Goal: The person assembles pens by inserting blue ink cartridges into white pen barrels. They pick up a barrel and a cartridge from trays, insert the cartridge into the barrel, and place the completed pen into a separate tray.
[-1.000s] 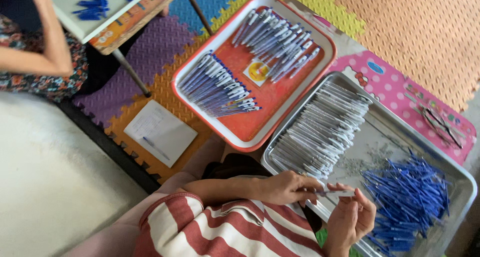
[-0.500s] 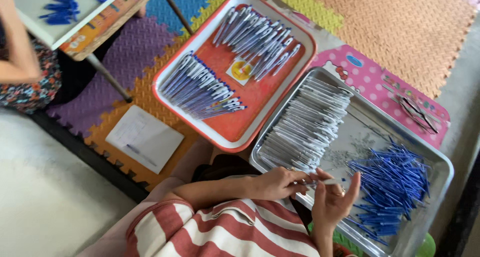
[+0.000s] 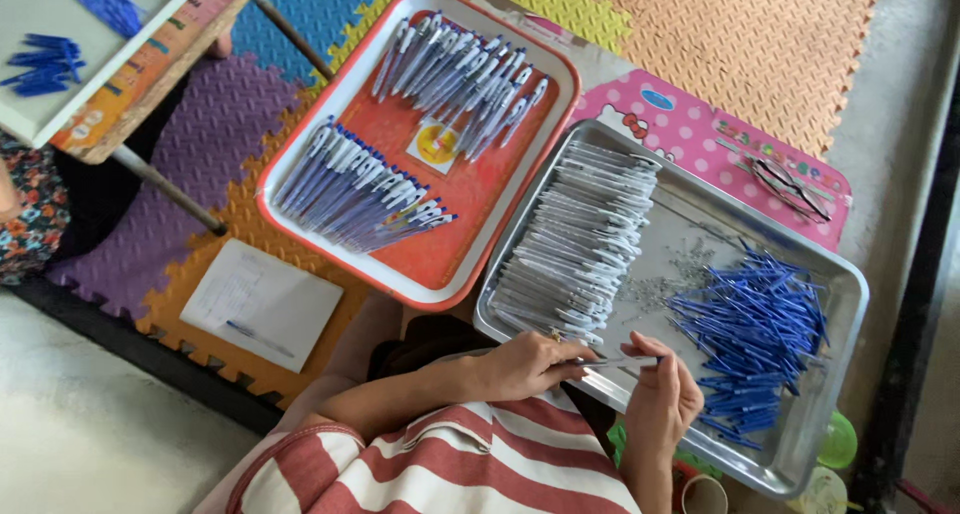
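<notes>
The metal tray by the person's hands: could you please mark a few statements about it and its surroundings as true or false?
1. Both hands, left hand and right hand, hold one pen barrel. True.
2. The blue parts lie in the red tray. False: they lie in the metal tray.
3. The red tray holds two groups of pens. True.
4. The notepad lies inside the metal tray. False: it lies on the foam mat.

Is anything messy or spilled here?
A little. In the metal tray, tiny springs lie scattered loose between the neat stack of white barrels and the blue refills, which sit in a jumbled heap. The pens on the red tray lie in tidy rows. Nothing looks broken.
</notes>
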